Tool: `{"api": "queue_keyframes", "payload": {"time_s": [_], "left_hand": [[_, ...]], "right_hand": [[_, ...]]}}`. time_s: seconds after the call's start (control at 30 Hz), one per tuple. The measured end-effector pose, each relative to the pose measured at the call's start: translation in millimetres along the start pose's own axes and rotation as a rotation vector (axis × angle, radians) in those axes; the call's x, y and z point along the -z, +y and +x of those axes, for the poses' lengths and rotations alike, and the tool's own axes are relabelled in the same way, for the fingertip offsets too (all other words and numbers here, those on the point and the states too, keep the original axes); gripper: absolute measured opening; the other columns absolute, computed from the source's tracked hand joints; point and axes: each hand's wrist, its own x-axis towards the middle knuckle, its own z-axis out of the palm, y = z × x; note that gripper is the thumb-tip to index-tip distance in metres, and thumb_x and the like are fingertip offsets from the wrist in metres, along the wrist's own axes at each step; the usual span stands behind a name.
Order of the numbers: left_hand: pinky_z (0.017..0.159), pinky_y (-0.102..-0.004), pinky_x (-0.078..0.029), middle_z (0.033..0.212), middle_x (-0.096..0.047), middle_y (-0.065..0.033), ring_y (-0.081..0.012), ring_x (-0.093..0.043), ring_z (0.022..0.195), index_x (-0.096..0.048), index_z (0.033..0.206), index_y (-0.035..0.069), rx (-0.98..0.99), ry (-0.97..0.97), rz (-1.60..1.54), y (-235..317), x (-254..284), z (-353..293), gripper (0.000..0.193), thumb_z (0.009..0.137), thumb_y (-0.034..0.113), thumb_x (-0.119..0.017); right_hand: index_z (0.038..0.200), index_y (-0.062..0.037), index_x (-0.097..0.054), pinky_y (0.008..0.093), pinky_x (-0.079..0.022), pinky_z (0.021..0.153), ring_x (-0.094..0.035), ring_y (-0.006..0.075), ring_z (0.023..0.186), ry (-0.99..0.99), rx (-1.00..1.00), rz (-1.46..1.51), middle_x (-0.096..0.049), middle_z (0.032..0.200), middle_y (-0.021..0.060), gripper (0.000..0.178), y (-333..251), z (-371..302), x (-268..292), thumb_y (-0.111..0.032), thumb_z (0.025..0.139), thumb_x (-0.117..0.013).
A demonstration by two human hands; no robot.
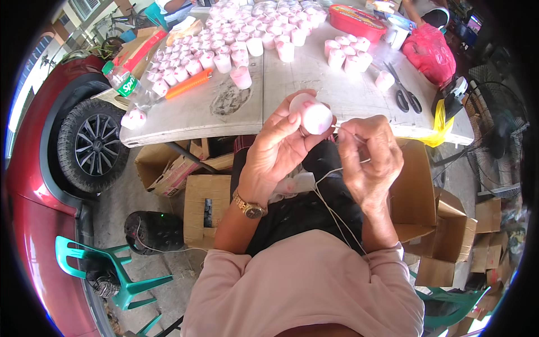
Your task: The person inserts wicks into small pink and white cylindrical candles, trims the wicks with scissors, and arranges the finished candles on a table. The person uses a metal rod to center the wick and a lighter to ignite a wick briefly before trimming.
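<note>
My left hand (pixel 278 132) is closed around a small white cup (pixel 316 118) with pink marks, tilted above the table's near edge. Close beside it, my right hand (pixel 370 154) pinches a thin white cord (pixel 352 135) between thumb and fingers. The cord's end is near the cup; I cannot tell whether it touches. More white cord (pixel 331 210) hangs down over my lap, where a whitish clear bundle (pixel 295 184) lies. Many similar pink-and-white cups (pixel 241 77) stand across the white table (pixel 309 70), with a smaller group (pixel 348 55) at the right.
Black scissors (pixel 405 92) and a red plastic bag (pixel 429 53) are at the right; a red tub (pixel 356 23) stands behind. An orange cutter (pixel 189 84) and a bottle (pixel 124 81) are at left. Cardboard boxes (pixel 412 191) and a green chair (pixel 120 272) surround me.
</note>
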Motion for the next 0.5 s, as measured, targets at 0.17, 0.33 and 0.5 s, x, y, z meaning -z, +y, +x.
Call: {"api": "queue_keyframes", "payload": {"time_s": [0.17, 0.33, 0.5], "left_hand": [[0.101, -0.0385, -0.046, 0.119, -0.056, -0.0097, -0.0206, -0.056, 0.113, -0.041, 0.135, 0.004, -0.113, 0.01, 0.107, -4, -7, -5, 0.049, 0.091, 0.011, -0.062], [0.098, -0.0342, -0.045, 0.122, -0.055, -0.0099, -0.017, -0.055, 0.112, -0.044, 0.134, 0.005, -0.209, 0.087, 0.271, -4, -9, -13, 0.052, 0.087, 0.004, -0.067], [0.094, -0.0315, -0.047, 0.123, -0.056, -0.0106, -0.0153, -0.055, 0.11, -0.045, 0.133, 0.005, -0.309, 0.127, 0.376, -7, -9, -17, 0.054, 0.084, 0.001, -0.069]], "right_hand": [[0.087, -0.0052, -0.063, 0.0304, -0.043, 0.05, -0.055, 0.0194, 0.057, -0.015, 0.062, -0.055, -0.053, 0.07, 0.0071, 0.021, 1, 0, -7, 0.008, 0.072, -0.07], [0.087, -0.0045, -0.061, 0.0312, -0.044, 0.049, -0.054, 0.0199, 0.057, -0.01, 0.098, -0.122, -0.052, 0.069, 0.0069, 0.021, 1, -3, -16, 0.008, 0.072, -0.069], [0.09, -0.0029, -0.062, 0.0325, -0.048, 0.053, -0.057, 0.0228, 0.06, -0.052, 0.015, -0.032, -0.054, 0.073, 0.0077, 0.021, -4, -5, -18, 0.008, 0.073, -0.067]]}}
